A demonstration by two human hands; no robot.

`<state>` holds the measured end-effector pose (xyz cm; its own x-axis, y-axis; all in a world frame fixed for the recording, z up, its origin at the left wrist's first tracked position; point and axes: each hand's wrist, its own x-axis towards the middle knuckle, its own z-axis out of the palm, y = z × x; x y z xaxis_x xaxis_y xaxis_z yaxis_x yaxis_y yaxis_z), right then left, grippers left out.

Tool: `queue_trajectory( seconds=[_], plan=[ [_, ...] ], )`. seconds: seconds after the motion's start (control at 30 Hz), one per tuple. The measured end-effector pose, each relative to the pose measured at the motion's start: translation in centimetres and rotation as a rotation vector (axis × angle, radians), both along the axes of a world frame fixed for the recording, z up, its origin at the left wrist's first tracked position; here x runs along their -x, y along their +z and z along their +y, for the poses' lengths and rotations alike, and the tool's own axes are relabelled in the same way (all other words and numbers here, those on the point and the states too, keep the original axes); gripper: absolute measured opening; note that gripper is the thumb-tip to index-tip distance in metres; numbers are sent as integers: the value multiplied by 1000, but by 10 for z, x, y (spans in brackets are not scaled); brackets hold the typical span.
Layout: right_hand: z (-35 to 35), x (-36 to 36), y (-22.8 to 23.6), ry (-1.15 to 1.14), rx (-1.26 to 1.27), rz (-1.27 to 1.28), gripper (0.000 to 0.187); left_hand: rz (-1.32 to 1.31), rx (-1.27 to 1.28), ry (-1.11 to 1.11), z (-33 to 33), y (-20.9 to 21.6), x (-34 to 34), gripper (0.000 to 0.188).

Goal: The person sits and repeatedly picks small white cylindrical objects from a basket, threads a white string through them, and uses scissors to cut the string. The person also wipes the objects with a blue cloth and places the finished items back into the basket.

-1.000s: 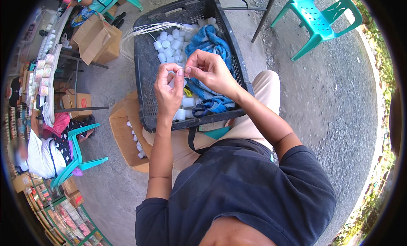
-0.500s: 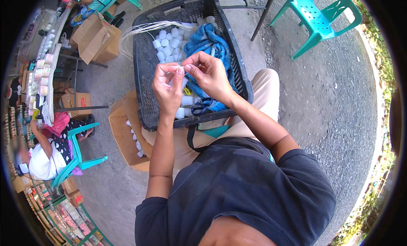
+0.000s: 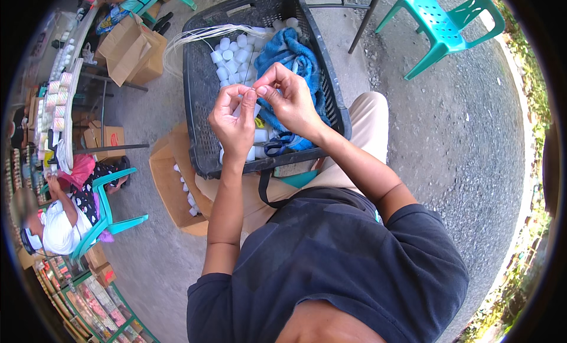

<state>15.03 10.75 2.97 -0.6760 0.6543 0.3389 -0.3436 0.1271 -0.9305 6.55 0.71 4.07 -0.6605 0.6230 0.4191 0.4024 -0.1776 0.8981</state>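
Observation:
Fingertip to fingertip, my left hand and my right hand are pinched together above a black plastic crate. Whatever lies between the fingertips is too small to name; a thin dark line runs up from there. Several white cylinders, like short candles, fill the crate's left side. A blue patterned towel lies bunched at its right, partly behind my right hand. Below the hands, scissors with dark blue handles rest near the crate's front rim. A bundle of thin white strands hangs over the crate's left edge.
An open cardboard box with white cylinders stands left of my legs. Another cardboard box is farther left, near a table bearing rolls. A seated person works there. A green plastic chair stands at far right.
Both hands stay pinched together and have shifted slightly upward. A thin dark line now shows above the fingertips. The seated person at left has brought their hands together.

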Motion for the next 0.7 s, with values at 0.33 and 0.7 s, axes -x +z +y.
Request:
queue_trajectory(
  seconds=[0.33,0.7],
  plan=[
    [14,-14,16,478,302,248,24,-724,-78,-584,-11,3,7,20],
    [6,-3,19,93,-12,-66,32,-612,-267,-53,13,-16,4,22]
  ],
)
